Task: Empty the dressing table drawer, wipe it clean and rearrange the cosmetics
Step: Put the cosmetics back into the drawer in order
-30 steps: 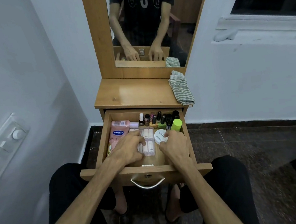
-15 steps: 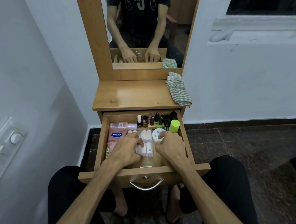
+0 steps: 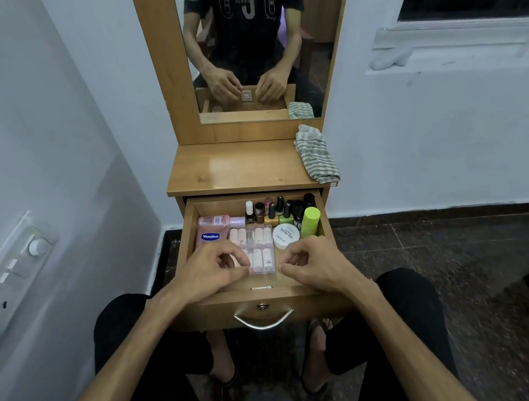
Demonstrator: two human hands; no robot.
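You're in what looks like a home bedroom corner: a wooden dressing table (image 3: pixel 237 170) with mirror (image 3: pixel 250 48), white walls, a wall switchboard (image 3: pixel 7 279), dark tiled floor (image 3: pixel 459 261).

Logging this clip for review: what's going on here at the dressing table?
A seated person has both hands in the open drawer. The left hand and right hand pinch the near corners of a clear case of small bottles. Nail polishes, a Vaseline bottle and a white jar remain inside; a striped cloth lies on top.

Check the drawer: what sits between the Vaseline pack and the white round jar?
Head view: the clear case of pale tubes lies between the Vaseline pack and white round jar.
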